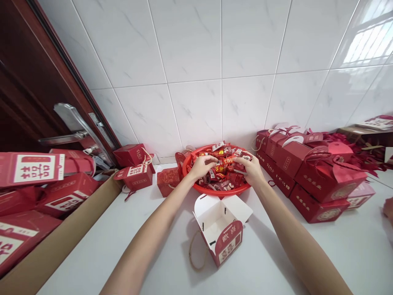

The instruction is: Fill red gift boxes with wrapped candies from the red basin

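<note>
A round red basin (221,192) full of red-wrapped sweets (225,185) stands against the tiled wall. Over its left part, my left hand (203,166) has its fingers pinched together at the sweets; what they hold is too small to name. My right hand (250,167) is at the basin's right side, its fingers closed on a red packet with white print (244,155). In front of the basin sits an open red gift box (229,243), white inside, flaps spread and a cord handle hanging at its left. No sweets show inside it.
Closed red boxes are stacked at the right (307,172). A cardboard carton (70,229) at the left holds more red boxes. Small red boxes (136,174) stand between carton and basin. A door handle (67,137) is upper left. Another person's hand (388,209) shows at the right edge.
</note>
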Demonstrator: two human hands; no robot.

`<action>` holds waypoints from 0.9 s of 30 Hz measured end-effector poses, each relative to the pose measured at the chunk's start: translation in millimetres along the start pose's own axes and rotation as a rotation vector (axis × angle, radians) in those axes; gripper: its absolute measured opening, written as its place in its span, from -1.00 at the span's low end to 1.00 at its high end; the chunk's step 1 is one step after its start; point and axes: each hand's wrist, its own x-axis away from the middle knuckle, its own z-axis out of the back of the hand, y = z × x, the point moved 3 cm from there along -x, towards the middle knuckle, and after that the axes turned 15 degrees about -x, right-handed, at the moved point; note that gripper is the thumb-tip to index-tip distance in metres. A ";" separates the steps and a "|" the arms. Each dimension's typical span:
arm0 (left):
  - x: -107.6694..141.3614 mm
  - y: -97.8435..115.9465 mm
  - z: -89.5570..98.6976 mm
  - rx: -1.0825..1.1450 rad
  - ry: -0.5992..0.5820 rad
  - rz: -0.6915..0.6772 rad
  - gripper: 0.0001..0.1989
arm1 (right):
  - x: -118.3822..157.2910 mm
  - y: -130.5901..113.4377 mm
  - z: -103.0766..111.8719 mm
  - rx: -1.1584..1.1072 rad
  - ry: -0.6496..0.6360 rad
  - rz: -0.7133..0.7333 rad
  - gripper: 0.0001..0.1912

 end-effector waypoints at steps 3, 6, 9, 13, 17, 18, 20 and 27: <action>0.4 2.2 0.9 -0.269 -0.196 -0.058 -0.68 | 0.2 -1.1 -0.9 -0.036 0.011 0.005 -0.59; 5.8 5.3 0.8 -0.428 -0.400 -0.114 -0.53 | -1.0 -0.7 -0.8 -0.038 0.006 0.004 -0.60; 8.3 6.5 1.3 -0.496 -0.433 -0.120 -0.45 | -3.6 0.8 0.6 -0.027 0.012 -0.002 -0.63; 5.9 2.4 0.5 -0.506 -0.380 -0.082 -0.51 | -5.7 2.1 1.0 -0.017 0.020 -0.023 -0.61; 2.0 -1.0 6.7 -0.380 -0.113 -0.093 -0.61 | -4.0 0.7 -0.2 -0.012 0.009 -0.042 -0.53; 2.2 -1.2 8.8 -0.298 -0.044 -0.100 -0.62 | -3.2 0.4 -0.6 -0.005 -0.009 -0.054 -0.52; 4.5 -1.0 11.8 -0.088 0.052 -0.102 -0.64 | -1.5 0.0 -1.1 0.015 -0.057 -0.083 -0.51; 31.6 18.4 9.1 0.386 0.119 -0.063 -0.49 | 2.6 -2.0 -3.5 0.125 -0.199 -0.158 -0.50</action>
